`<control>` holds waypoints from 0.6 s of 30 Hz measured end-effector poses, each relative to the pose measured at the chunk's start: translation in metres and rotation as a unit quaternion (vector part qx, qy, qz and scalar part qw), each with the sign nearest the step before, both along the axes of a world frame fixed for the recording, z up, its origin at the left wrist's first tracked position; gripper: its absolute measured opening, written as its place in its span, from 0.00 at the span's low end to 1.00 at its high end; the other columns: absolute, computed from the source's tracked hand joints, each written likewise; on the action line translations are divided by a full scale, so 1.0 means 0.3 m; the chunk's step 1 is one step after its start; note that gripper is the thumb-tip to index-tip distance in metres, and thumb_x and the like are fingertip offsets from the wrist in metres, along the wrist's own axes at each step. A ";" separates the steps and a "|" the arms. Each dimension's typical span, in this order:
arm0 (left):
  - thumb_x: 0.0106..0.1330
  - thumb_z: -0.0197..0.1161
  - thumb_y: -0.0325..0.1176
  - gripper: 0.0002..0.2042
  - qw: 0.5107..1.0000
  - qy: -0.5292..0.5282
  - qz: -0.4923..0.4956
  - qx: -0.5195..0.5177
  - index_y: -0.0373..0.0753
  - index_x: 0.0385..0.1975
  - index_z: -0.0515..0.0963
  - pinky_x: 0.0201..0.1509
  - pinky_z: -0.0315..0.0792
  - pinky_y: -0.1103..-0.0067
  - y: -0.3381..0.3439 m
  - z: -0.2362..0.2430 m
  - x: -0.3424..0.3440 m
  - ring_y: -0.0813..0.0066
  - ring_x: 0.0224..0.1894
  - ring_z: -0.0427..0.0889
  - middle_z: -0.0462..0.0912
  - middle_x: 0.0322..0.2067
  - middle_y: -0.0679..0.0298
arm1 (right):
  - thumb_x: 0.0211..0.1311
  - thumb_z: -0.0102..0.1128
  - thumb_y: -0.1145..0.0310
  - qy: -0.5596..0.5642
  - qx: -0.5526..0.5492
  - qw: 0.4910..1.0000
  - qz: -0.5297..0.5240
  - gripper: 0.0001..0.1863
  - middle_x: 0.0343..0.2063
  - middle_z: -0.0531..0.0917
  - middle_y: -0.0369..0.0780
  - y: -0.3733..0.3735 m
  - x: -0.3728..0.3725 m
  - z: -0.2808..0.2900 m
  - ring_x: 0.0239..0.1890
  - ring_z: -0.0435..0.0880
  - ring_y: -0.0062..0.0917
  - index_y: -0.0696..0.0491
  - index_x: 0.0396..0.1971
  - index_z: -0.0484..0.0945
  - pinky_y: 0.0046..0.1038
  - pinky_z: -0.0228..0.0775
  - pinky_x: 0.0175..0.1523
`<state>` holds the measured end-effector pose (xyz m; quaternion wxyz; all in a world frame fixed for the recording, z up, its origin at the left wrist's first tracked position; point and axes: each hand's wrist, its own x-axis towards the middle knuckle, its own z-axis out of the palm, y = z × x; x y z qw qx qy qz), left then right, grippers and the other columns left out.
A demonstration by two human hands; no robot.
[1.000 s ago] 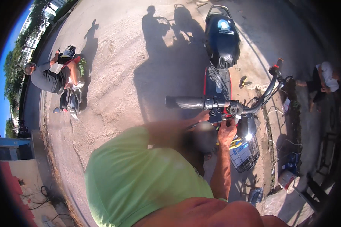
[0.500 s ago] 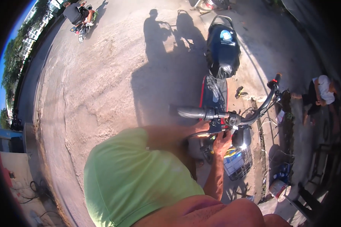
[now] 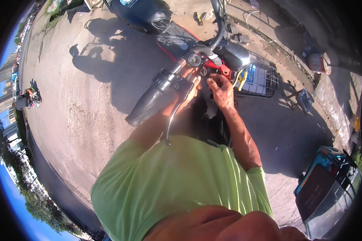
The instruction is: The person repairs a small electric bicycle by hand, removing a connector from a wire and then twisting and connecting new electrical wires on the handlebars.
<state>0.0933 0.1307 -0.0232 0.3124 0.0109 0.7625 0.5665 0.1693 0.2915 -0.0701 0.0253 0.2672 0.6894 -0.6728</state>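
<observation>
Just below the handlebar of a red and black electric bike, both my hands work close together. My right hand has its fingers curled in beside the red front frame; whatever they pinch is too small to make out. Partly behind the brake lever is my left hand, fingers bent toward the same spot, their tips partly hidden. The black left grip points toward my left arm. A yellow-handled tool, seemingly pliers, sits at the edge of the wire basket, next to the black headlamp.
The bike's dark seat is at the top. Another yellow and black tool lies on the ground. To the right stand a small stool, a bucket and a dark box-like vehicle part. A rider shows far left.
My view has turned and come nearer to the handlebar, so the bike appears higher and further left. Both hands stay beneath the handlebar. The seated person at right is out of view.
</observation>
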 end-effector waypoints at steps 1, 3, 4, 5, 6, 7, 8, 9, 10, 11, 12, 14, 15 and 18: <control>0.72 0.61 0.30 0.26 1.000 0.005 -0.011 -0.025 0.39 0.69 0.65 0.25 0.68 0.86 -0.001 -0.004 0.012 0.83 0.29 0.76 0.81 0.42 0.63 | 0.66 0.69 0.62 -0.010 -0.039 0.999 -0.011 0.19 0.33 0.85 0.37 -0.009 0.006 0.001 0.33 0.82 0.19 0.58 0.50 0.82 0.24 0.75 0.40; 0.72 0.60 0.28 0.28 0.999 0.024 -0.012 -0.028 0.39 0.71 0.63 0.24 0.68 0.86 -0.008 -0.035 0.059 0.83 0.28 0.76 0.81 0.41 0.63 | 0.67 0.67 0.61 -0.028 -0.101 0.994 -0.013 0.19 0.30 0.82 0.35 -0.025 0.003 0.031 0.30 0.79 0.17 0.58 0.51 0.82 0.22 0.72 0.37; 0.73 0.60 0.28 0.28 0.999 0.050 0.001 0.017 0.40 0.71 0.62 0.25 0.69 0.86 -0.027 -0.085 0.087 0.83 0.28 0.76 0.80 0.39 0.64 | 0.67 0.67 0.61 -0.025 -0.116 0.993 -0.013 0.19 0.30 0.83 0.35 -0.033 0.006 0.017 0.30 0.79 0.17 0.58 0.51 0.82 0.22 0.72 0.37; 0.73 0.59 0.28 0.28 0.995 0.077 0.013 0.062 0.40 0.72 0.62 0.25 0.69 0.86 -0.046 -0.136 0.113 0.83 0.28 0.76 0.80 0.36 0.64 | 0.67 0.67 0.62 -0.023 -0.131 0.991 -0.009 0.19 0.31 0.83 0.35 -0.038 -0.001 -0.007 0.30 0.79 0.17 0.58 0.51 0.82 0.22 0.72 0.37; 0.74 0.59 0.28 0.27 0.989 0.104 0.035 0.104 0.41 0.72 0.61 0.25 0.69 0.86 -0.074 -0.168 0.145 0.83 0.27 0.75 0.79 0.34 0.65 | 0.67 0.67 0.62 -0.021 -0.148 0.989 0.002 0.19 0.31 0.83 0.35 -0.053 -0.001 -0.022 0.31 0.79 0.17 0.59 0.51 0.81 0.22 0.72 0.36; 0.74 0.58 0.29 0.26 0.995 0.049 0.027 0.087 0.43 0.72 0.63 0.27 0.70 0.86 -0.093 -0.073 0.174 0.84 0.27 0.75 0.75 0.30 0.68 | 0.68 0.66 0.63 -0.032 -0.154 0.988 0.009 0.19 0.33 0.84 0.35 -0.053 0.001 0.018 0.31 0.80 0.17 0.59 0.51 0.81 0.22 0.72 0.36; 0.74 0.59 0.29 0.25 0.997 0.057 -0.008 0.058 0.42 0.69 0.66 0.29 0.71 0.85 -0.145 -0.057 0.196 0.84 0.28 0.75 0.76 0.29 0.68 | 0.68 0.66 0.62 -0.045 -0.183 0.982 0.026 0.18 0.34 0.84 0.36 -0.047 0.007 0.032 0.31 0.80 0.19 0.59 0.50 0.82 0.23 0.72 0.37; 0.73 0.60 0.29 0.23 0.996 0.060 -0.050 0.033 0.42 0.67 0.69 0.31 0.72 0.84 -0.191 -0.045 0.234 0.84 0.29 0.75 0.76 0.28 0.69 | 0.68 0.66 0.63 -0.047 -0.234 0.971 0.016 0.17 0.33 0.84 0.36 -0.033 0.056 -0.040 0.30 0.80 0.20 0.59 0.50 0.82 0.24 0.72 0.38; 0.72 0.61 0.29 0.21 0.990 0.058 -0.122 -0.032 0.41 0.65 0.73 0.31 0.73 0.83 -0.261 -0.007 0.235 0.84 0.30 0.76 0.77 0.29 0.69 | 0.69 0.66 0.63 -0.044 -0.290 0.956 0.008 0.17 0.32 0.83 0.36 -0.017 0.096 -0.112 0.30 0.80 0.21 0.59 0.49 0.82 0.25 0.73 0.38; 0.72 0.61 0.30 0.18 0.990 0.040 -0.108 -0.076 0.39 0.61 0.76 0.32 0.73 0.82 -0.349 -0.002 0.228 0.83 0.30 0.76 0.78 0.29 0.69 | 0.69 0.65 0.63 -0.055 -0.321 0.945 -0.011 0.16 0.32 0.83 0.36 -0.001 0.125 -0.121 0.30 0.80 0.22 0.59 0.48 0.82 0.25 0.72 0.38; 0.71 0.62 0.30 0.16 0.991 0.024 -0.079 -0.104 0.38 0.57 0.78 0.33 0.74 0.81 -0.463 -0.024 0.225 0.82 0.30 0.78 0.80 0.30 0.68 | 0.69 0.64 0.64 -0.074 -0.346 0.935 -0.038 0.15 0.31 0.83 0.37 0.016 0.187 -0.125 0.30 0.80 0.22 0.59 0.47 0.82 0.25 0.72 0.38; 0.72 0.62 0.31 0.12 0.992 0.014 0.082 -0.099 0.37 0.52 0.80 0.36 0.77 0.79 -0.718 -0.061 0.235 0.79 0.34 0.82 0.84 0.37 0.66 | 0.69 0.64 0.64 -0.085 -0.332 0.939 -0.034 0.14 0.32 0.83 0.37 0.070 0.290 -0.136 0.30 0.80 0.23 0.59 0.46 0.82 0.24 0.71 0.39; 0.72 0.61 0.32 0.11 0.986 0.070 0.147 -0.035 0.36 0.50 0.81 0.35 0.76 0.79 -0.760 0.059 0.211 0.80 0.33 0.82 0.84 0.36 0.65 | 0.69 0.64 0.64 -0.089 -0.333 0.938 -0.047 0.14 0.31 0.83 0.37 0.106 0.349 -0.174 0.30 0.80 0.23 0.59 0.45 0.82 0.24 0.71 0.39; 0.74 0.57 0.35 0.15 0.940 0.088 0.325 -0.048 0.34 0.53 0.79 0.42 0.77 0.78 -0.691 0.406 0.173 0.78 0.38 0.82 0.83 0.39 0.63 | 0.69 0.63 0.64 -0.115 -0.314 0.940 -0.066 0.14 0.31 0.82 0.38 0.185 0.538 -0.292 0.30 0.81 0.24 0.59 0.44 0.82 0.26 0.73 0.38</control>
